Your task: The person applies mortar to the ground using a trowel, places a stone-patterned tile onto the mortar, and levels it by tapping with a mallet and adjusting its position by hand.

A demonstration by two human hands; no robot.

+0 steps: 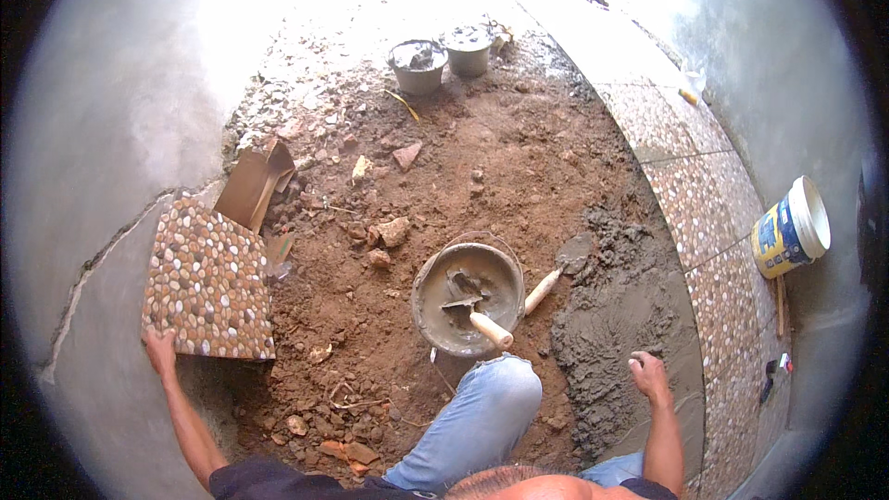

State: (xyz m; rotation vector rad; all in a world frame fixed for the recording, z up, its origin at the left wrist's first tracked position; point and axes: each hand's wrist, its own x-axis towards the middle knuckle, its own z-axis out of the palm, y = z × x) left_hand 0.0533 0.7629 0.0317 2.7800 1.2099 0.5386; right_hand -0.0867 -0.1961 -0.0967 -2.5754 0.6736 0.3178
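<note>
At the far left, my left hand [160,350] grips the lower left corner of a square pebble-patterned tile [208,282], which is raised and leaning by the wall. My right hand [649,376] is curled closed, with nothing visible in it, over the spread wet mortar [630,343] on the right. Between my hands stands a bucket [428,310] of grey slurry. One trowel [490,330] rests in it, its pale handle over the near rim. Another trowel [544,292] lies beside the bucket, its blade at the mortar's edge.
Laid pebble tiles [708,222] run along the right wall, and a white-and-blue bucket [790,227] lies tilted there. Two mortar buckets [418,79] stand farther off on the soil [500,157]. Torn cardboard [248,187] leans behind the held tile. Loose stones [394,231] lie about.
</note>
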